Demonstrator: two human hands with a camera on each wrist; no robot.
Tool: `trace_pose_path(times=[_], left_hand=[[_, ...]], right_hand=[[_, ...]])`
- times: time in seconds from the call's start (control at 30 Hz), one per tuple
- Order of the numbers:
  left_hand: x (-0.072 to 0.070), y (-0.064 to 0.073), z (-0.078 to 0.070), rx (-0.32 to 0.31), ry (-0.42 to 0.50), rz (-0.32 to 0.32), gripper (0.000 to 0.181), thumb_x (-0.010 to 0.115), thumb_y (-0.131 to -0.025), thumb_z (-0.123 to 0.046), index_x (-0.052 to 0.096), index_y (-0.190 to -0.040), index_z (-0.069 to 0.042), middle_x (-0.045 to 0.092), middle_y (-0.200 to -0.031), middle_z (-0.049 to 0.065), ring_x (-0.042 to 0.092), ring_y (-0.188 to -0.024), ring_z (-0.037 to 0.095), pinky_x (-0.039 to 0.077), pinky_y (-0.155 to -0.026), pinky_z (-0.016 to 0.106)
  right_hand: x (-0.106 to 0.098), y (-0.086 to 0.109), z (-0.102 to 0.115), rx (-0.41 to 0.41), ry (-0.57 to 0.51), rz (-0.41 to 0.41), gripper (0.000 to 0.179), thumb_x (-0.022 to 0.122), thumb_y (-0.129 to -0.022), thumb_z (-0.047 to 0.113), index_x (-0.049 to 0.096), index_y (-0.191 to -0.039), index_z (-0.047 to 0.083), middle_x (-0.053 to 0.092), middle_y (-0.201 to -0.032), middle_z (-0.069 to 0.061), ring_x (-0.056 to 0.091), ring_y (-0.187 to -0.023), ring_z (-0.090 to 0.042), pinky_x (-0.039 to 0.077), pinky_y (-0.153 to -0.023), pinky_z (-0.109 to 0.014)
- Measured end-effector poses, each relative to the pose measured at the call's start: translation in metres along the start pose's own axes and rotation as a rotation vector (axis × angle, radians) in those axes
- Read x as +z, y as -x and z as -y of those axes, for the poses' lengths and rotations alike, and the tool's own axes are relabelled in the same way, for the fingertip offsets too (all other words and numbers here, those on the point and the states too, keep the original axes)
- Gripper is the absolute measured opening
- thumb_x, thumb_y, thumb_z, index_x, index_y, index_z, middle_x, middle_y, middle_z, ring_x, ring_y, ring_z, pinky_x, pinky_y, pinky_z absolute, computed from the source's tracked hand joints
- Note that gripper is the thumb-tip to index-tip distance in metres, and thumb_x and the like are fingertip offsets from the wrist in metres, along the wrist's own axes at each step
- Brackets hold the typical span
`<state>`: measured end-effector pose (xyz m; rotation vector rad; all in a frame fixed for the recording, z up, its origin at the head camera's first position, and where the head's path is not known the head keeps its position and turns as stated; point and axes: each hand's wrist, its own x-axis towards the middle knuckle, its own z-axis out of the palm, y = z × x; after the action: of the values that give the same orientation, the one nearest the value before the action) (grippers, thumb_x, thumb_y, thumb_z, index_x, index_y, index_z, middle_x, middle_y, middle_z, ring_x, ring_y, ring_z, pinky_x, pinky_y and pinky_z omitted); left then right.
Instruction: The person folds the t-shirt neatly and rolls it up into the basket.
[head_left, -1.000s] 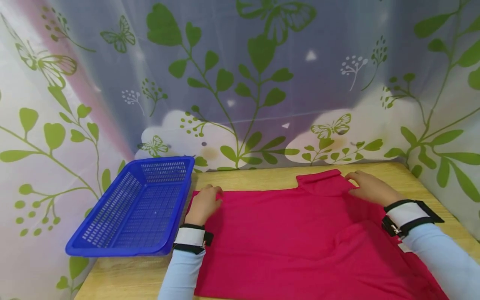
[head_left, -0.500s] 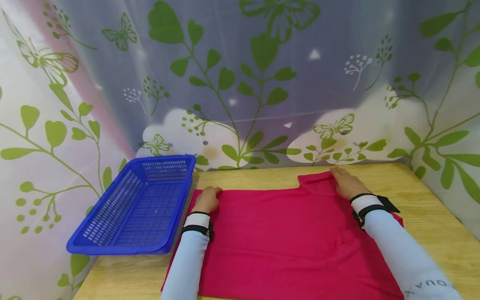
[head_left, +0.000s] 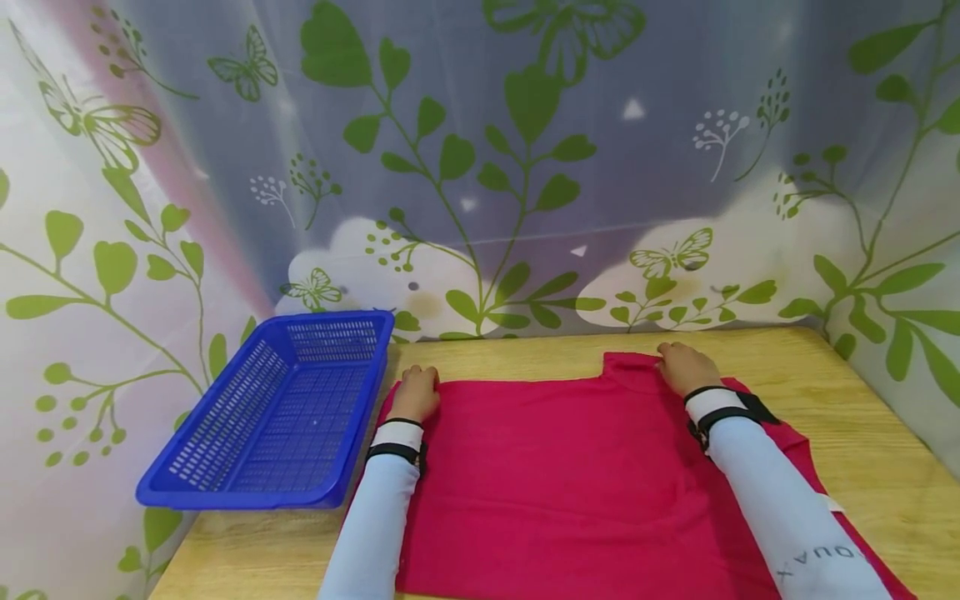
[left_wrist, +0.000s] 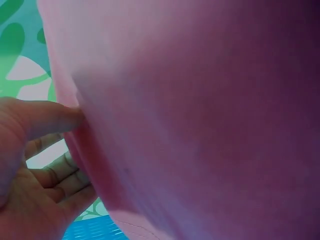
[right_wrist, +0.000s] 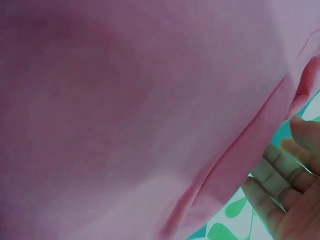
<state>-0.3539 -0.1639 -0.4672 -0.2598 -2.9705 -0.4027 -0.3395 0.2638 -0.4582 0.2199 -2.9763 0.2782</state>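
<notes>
A crimson shirt [head_left: 540, 467] lies spread on the wooden table, its collar end [head_left: 626, 367] toward the far right. My left hand [head_left: 416, 396] is at its far left corner. In the left wrist view, the thumb [left_wrist: 55, 119] presses the shirt's folded edge [left_wrist: 95, 150] against fingers partly hidden behind the cloth. Beside the collar, my right hand [head_left: 686, 368] lies over the shirt's far edge. The right wrist view shows its fingers [right_wrist: 272, 180] fairly straight and spread along the cloth edge [right_wrist: 235, 160], without closing round it.
A blue plastic basket [head_left: 270, 425] stands left of the shirt, close to my left forearm. Bare wooden tabletop [head_left: 862, 417] shows on the right and along the back. A leaf-and-butterfly curtain [head_left: 480, 167] hangs behind the table.
My right hand has moved left to the collar and then slightly nearer me. The cloth right of that forearm drew in, then spread out again. My left hand stays at its corner.
</notes>
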Motion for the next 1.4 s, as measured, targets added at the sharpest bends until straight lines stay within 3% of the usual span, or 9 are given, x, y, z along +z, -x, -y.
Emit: trace_pose_path(times=[0.17,0.4,0.57,0.67,0.77,0.93,1.17,1.4], left_hand=[[-0.002,0.001,0.000,0.035,-0.038,-0.006,0.011,0.066,-0.071,-0.005,0.064,-0.081,0.000,0.058,-0.089,0.018,0.055,-0.092,0.036,0.048,-0.080,0.046],[-0.007,0.001,0.001,0.060,-0.057,-0.025,0.014,0.068,-0.068,-0.007,0.061,-0.079,-0.001,0.061,-0.084,0.016,0.061,-0.085,0.034,0.049,-0.076,0.044],[-0.011,0.000,0.000,0.066,-0.079,-0.042,0.015,0.066,-0.068,-0.003,0.059,-0.081,-0.002,0.063,-0.084,0.015,0.063,-0.084,0.035,0.049,-0.074,0.046],[-0.014,0.001,-0.002,0.074,-0.089,-0.073,0.013,0.065,-0.068,-0.001,0.061,-0.081,-0.002,0.063,-0.085,0.015,0.063,-0.084,0.035,0.050,-0.074,0.046],[-0.018,0.004,-0.005,0.068,-0.090,-0.099,0.013,0.065,-0.068,-0.001,0.064,-0.081,-0.002,0.063,-0.086,0.016,0.063,-0.084,0.035,0.051,-0.072,0.047],[-0.023,0.009,-0.008,0.043,-0.094,-0.126,0.012,0.067,-0.069,-0.002,0.063,-0.081,-0.004,0.063,-0.087,0.014,0.063,-0.085,0.034,0.051,-0.068,0.048],[-0.029,0.014,-0.010,0.027,-0.103,-0.166,0.011,0.064,-0.072,0.002,0.060,-0.081,-0.004,0.064,-0.087,0.015,0.065,-0.082,0.035,0.052,-0.066,0.049],[-0.041,0.020,-0.012,-0.006,-0.137,-0.198,0.012,0.064,-0.073,0.002,0.063,-0.085,0.001,0.063,-0.089,0.019,0.064,-0.083,0.037,0.053,-0.069,0.050]], right_hand=[[0.001,0.001,0.001,0.003,-0.001,0.075,0.017,0.061,-0.086,0.011,0.064,-0.091,-0.005,0.061,-0.089,-0.024,0.060,-0.085,-0.040,0.049,-0.073,-0.050],[-0.002,0.000,-0.004,-0.023,-0.049,0.032,0.021,0.066,-0.077,0.015,0.054,-0.076,-0.002,0.050,-0.082,-0.020,0.051,-0.079,-0.037,0.042,-0.067,-0.045],[-0.014,0.000,-0.010,0.005,-0.153,0.087,0.020,0.060,-0.078,0.012,0.049,-0.088,-0.002,0.058,-0.076,-0.015,0.053,-0.068,-0.025,0.040,-0.058,-0.036],[-0.023,0.001,-0.013,0.005,-0.161,0.069,0.021,0.059,-0.078,0.011,0.056,-0.094,-0.002,0.063,-0.081,-0.016,0.055,-0.070,-0.025,0.042,-0.058,-0.037],[-0.033,0.001,-0.015,-0.008,-0.173,0.053,0.016,0.061,-0.077,0.010,0.060,-0.089,0.000,0.063,-0.080,-0.014,0.055,-0.070,-0.025,0.042,-0.059,-0.037],[-0.053,0.004,-0.013,-0.055,-0.198,0.020,0.014,0.064,-0.078,0.009,0.059,-0.087,0.000,0.062,-0.079,-0.014,0.055,-0.073,-0.026,0.043,-0.063,-0.039],[-0.076,0.010,-0.020,-0.096,-0.212,-0.024,0.010,0.066,-0.075,0.005,0.056,-0.074,0.005,0.061,-0.071,-0.008,0.052,-0.068,-0.022,0.038,-0.059,-0.032],[-0.091,0.013,-0.033,-0.136,-0.213,-0.077,0.010,0.062,-0.075,-0.002,0.062,-0.085,-0.003,0.064,-0.080,-0.020,0.058,-0.075,-0.032,0.044,-0.066,-0.042]])
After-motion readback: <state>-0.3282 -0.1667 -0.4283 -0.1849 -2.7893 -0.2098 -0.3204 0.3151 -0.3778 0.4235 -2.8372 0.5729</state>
